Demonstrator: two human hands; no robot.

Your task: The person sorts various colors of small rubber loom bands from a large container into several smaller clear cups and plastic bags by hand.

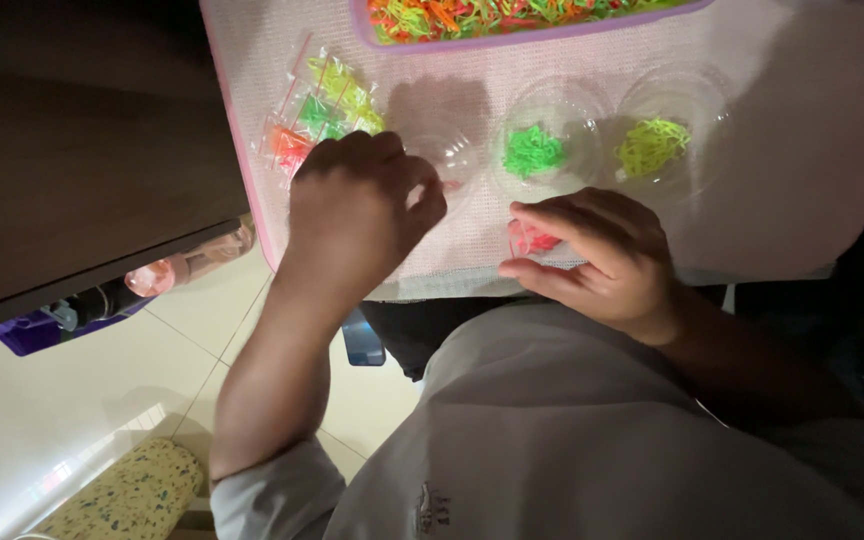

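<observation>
My left hand (357, 205) hovers with fingers curled over a clear plastic bowl (452, 160), with its fingertips at the bowl's rim; whether it pinches a piece I cannot tell. My right hand (602, 255) rests on the pale pink mat (782, 200), fingers cupped around a small heap of red-pink rubber bands (532, 240). Further back stand a clear bowl with green bands (534, 150) and a clear bowl with yellow bands (652, 145).
A purple-rimmed tray (512, 20) of mixed coloured bands lies at the far edge. Small clear bags of sorted bands (322, 115) sit at the mat's left. A dark wooden surface (72, 150) lies left; tiled floor (82, 400) below.
</observation>
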